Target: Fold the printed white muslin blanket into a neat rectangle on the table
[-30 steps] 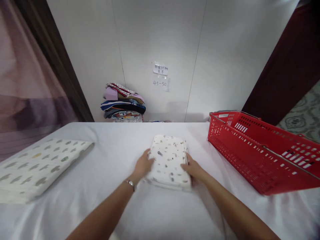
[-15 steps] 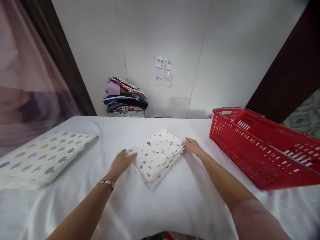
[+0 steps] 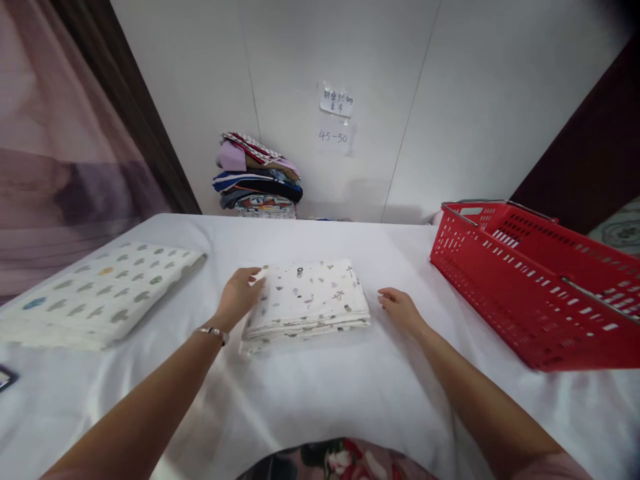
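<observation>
A folded white cloth with small printed figures lies flat in the middle of the white-covered table. My left hand rests on the cloth's left edge, fingers curled over its corner. My right hand lies on the table just right of the cloth, a little apart from it, fingers loosely stretched and holding nothing. A thin bracelet sits on my left wrist.
A red plastic basket stands at the right. A folded spotted cloth lies at the left. A stack of coloured fabrics sits against the back wall under two paper notes. A dark object's corner shows at the far left edge.
The folded cloth has been turned about a quarter turn, from lengthwise to crosswise. My right hand has come off it and rests beside it; my left hand stays on its left edge.
</observation>
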`<state>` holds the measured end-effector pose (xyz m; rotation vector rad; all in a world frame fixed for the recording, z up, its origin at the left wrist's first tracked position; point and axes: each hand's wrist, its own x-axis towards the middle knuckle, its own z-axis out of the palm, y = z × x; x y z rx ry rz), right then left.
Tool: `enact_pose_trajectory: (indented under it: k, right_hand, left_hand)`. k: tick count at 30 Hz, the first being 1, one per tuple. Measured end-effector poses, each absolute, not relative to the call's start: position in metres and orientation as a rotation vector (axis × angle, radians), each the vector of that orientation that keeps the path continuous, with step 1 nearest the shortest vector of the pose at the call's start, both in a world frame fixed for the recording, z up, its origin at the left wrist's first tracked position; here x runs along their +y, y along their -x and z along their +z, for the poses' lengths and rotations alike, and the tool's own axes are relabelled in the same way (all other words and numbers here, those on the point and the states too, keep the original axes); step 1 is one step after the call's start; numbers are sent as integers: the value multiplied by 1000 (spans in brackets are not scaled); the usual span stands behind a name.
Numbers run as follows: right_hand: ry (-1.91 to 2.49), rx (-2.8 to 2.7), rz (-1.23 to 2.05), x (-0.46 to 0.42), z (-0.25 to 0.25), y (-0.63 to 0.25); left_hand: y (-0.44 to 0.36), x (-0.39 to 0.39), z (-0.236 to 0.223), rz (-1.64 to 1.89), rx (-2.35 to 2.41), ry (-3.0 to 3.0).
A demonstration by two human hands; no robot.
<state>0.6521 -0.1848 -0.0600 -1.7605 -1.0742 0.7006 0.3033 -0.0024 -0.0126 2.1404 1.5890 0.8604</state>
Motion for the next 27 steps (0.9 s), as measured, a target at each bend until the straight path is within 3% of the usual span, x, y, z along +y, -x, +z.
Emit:
enact_pose_trajectory:
  k: [6,19,27]
  right_hand:
    - [1582,-1384,545,-202,-49,-636]
    - [1697,-1879,423,-191,-23,-627]
    - [1695,-1185,607,-194,-29,-631]
  left_hand:
    - [-297,-75,-21,813,1094,-2505]
    - [-285,-86,-23,743,966,-2745]
    - [-275,-85,-29,751,1016,-2656]
